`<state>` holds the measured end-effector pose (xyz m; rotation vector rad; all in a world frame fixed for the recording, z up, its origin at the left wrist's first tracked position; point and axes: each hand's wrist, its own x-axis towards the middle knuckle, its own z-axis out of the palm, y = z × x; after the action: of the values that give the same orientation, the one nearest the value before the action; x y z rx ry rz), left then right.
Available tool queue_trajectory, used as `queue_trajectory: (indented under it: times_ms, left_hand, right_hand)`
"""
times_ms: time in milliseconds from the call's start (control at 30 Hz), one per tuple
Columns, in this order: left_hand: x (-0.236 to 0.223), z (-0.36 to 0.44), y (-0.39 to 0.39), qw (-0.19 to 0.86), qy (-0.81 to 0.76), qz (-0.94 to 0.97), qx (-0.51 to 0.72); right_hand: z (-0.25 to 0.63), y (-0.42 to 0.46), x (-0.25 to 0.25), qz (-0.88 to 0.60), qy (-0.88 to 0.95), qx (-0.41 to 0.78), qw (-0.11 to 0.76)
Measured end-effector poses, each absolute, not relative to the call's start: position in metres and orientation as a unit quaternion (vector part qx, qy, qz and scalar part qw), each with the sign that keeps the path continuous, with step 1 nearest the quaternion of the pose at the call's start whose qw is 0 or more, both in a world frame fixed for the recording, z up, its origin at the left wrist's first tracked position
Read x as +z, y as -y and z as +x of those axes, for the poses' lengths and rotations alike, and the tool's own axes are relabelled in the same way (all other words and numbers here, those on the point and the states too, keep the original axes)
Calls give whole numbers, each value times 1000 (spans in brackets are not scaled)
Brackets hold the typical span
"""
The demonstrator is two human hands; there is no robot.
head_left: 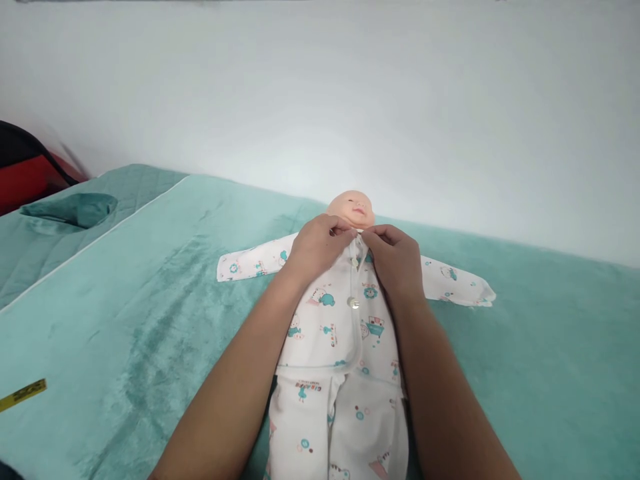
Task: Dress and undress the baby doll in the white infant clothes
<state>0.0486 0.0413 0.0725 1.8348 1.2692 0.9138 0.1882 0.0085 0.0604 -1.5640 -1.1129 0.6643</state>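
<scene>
A baby doll (358, 205) lies on its back, its head toward the wall. It wears a white printed baby jacket (320, 333) with buttons down the front and matching trousers (370, 427). At the collar, my left hand (323, 243) pinches one edge of the jacket's neck opening. Opposite it, my right hand (395, 257) pinches the other edge, and the fingertips of both hands nearly meet below the doll's chin. A pale button (353, 303) shows on the chest. The sleeves stretch out to both sides. My fingers hide the topmost fastening.
The doll rests on a teal plush bed cover (125, 320). Behind it rises a white wall (320, 100). A red and black object (25, 177) stands at the far left, near a folded teal cloth piece (75, 208). A yellow strip (23, 395) lies at the left edge.
</scene>
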Motion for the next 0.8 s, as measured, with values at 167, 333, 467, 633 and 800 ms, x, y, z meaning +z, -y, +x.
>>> queue_trajectory:
  times_ms: [167,333,467,633,800]
  left_hand:
    - [74,48,-42,373,-505,696,349]
    - [75,45,-43,393,-488,692,358]
    - [75,45,-44,413,-486,678,366]
    - [73,47,-44,422,-476,666,391]
    - [70,48,-45,428,-483,653,397]
  right_hand:
    - [189,-10,60,-657,468,268,528]
    - [190,-11,58,-651,470,279,526]
    - [192,-11,58,-632,469,294,542]
    - [195,-8,59,-607,481,340,534]
    - [198,-10,55,-587,477,357,548]
